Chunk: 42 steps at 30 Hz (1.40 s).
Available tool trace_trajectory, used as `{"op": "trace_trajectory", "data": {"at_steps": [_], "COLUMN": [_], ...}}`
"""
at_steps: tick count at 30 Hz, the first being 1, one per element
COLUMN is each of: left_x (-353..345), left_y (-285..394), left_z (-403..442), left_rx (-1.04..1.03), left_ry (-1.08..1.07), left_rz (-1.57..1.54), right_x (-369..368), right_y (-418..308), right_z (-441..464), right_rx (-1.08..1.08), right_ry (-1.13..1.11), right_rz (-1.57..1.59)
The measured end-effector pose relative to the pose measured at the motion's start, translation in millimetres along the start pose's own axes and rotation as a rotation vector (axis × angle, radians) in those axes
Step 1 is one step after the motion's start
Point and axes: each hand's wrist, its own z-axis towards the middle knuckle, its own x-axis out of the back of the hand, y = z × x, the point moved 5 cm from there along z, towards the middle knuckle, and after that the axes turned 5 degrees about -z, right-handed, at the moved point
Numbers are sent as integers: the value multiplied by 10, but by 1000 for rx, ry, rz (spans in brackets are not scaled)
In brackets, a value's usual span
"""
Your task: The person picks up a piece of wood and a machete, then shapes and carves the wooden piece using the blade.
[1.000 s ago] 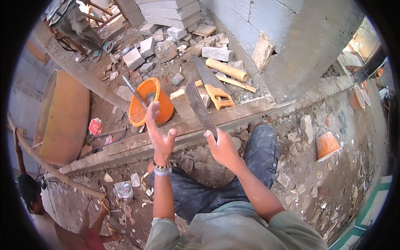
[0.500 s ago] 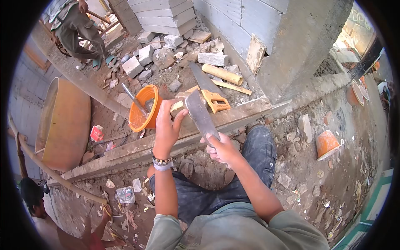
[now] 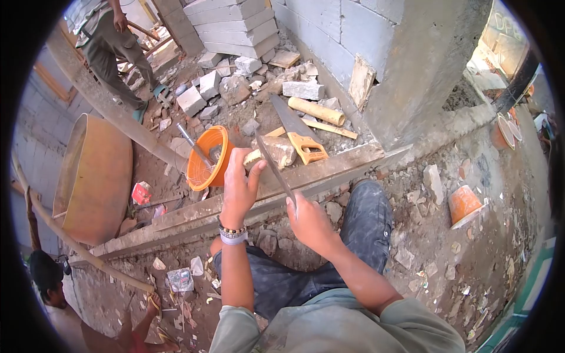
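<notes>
My right hand (image 3: 311,222) is wrapped round the lower end of a long dark blade (image 3: 273,165), which is tilted up and to the left. My left hand (image 3: 238,185) pinches a small pale wooden piece (image 3: 253,156) beside the blade, over a stone block (image 3: 279,150). An orange bucket (image 3: 219,138) with a metal rod (image 3: 194,143) in it stands just left of my left hand. Behind the block lies a handsaw with a yellow handle (image 3: 308,149), near a bamboo piece (image 3: 318,111).
A concrete ledge (image 3: 194,213) runs across in front of my knees. Rubble and stacked blocks (image 3: 235,29) are beyond it. A person (image 3: 118,53) stands at the upper left; another (image 3: 53,288) sits at the lower left. An orange bucket (image 3: 464,203) lies at the right.
My left hand has come to hold the small wooden piece. The blade swung over towards it and now shows its narrow edge. The person at the upper left has stepped into view.
</notes>
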Motion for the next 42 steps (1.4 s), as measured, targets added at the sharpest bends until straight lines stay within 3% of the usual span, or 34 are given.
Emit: {"op": "trace_trajectory", "data": {"at_steps": [3, 6, 12, 18, 21, 27, 30, 33, 36, 42], "left_x": [-4, 2, -52, -81, -80, -75, -63, -77, -86, -79], "left_y": [-97, -44, -69, -112, -65, -123, -135, -109, -207, -187], "left_z": [-11, -7, 24, -8, -4, 17, 25, 37, 49, 46], "left_rx": [68, 9, -12, -13, -2, 24, 21, -13, 71, 88], "left_ry": [-26, -7, 23, 31, 14, 22, 12, 25, 5, -2], "left_rz": [-55, -24, 32, 13, 20, -3, 21, 42, 8, -34], "right_x": [71, 106, -55, 139, -78, 23, 103, -52, -11, 121], "right_y": [10, -69, 50, -158, 4, -31, -160, -23, 24, -150], "right_z": [49, -13, 49, 6, 29, 87, 40, 107, 199, 89], "right_rx": [16, 122, 7, 98, -73, 35, 117, 3, 27, 99], "right_ry": [18, 192, 40, 224, 100, 90, 258, 61, 26, 214], "right_rz": [83, 195, 129, 219, 97, 164, 246, 96, 59, 132]}}
